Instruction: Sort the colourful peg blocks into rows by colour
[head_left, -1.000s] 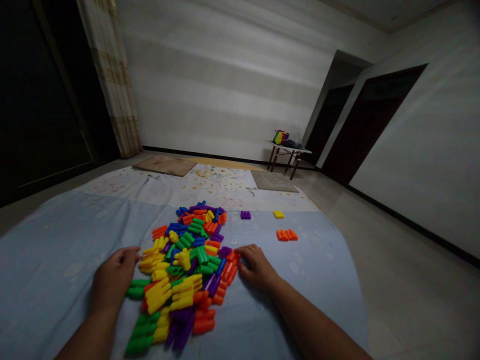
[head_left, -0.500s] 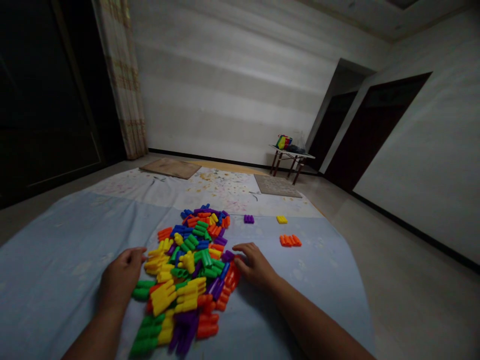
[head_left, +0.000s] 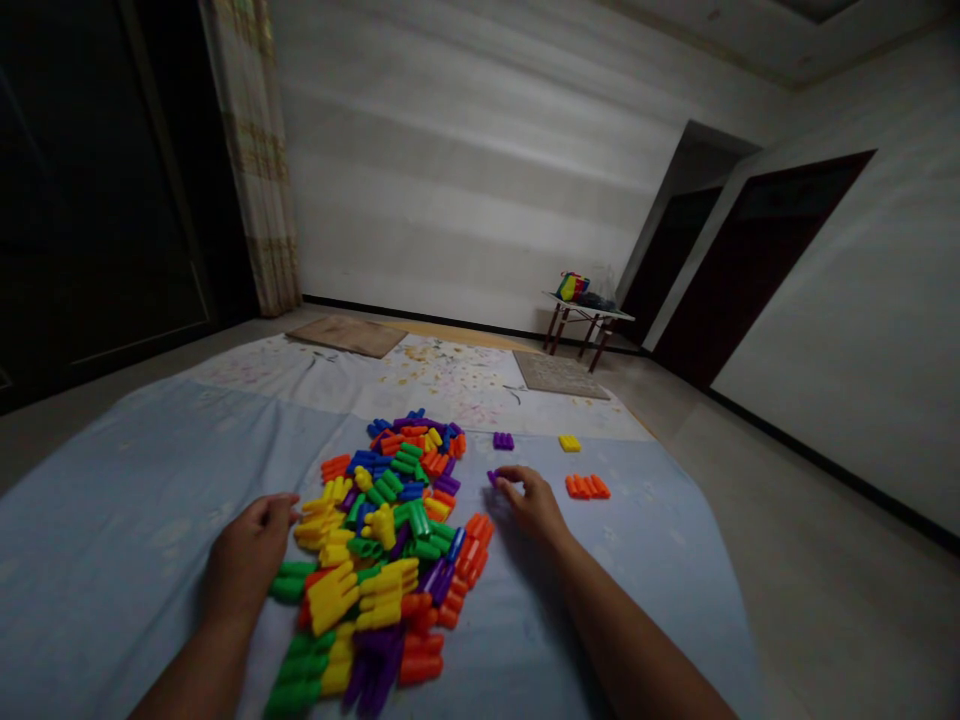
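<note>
A long pile of coloured plastic pieces point(head_left: 382, 520), yellow, green, blue, orange and purple, lies on the cloth between the hands. To its right, my right hand point(head_left: 529, 503) pinches a small purple piece point(head_left: 493, 478) at its fingertips. My left hand point(head_left: 255, 540) rests at the pile's left edge, fingers curled together; what they hold, if anything, is hidden. Apart from the pile lie a purple piece point(head_left: 503, 440), a yellow piece point(head_left: 569, 443) and a row of orange pieces point(head_left: 587, 487).
The pale blue cloth point(head_left: 645, 590) covers a round-edged table. Two flat boards, a brown one point(head_left: 349, 335) and a grey one point(head_left: 561, 374), lie at its far side. Beyond stands a small table point(head_left: 592, 309) with a colourful bag.
My right hand has moved away from the pile's right edge, up and to the right, with a purple piece now in its fingers. My left hand has stayed beside the pile.
</note>
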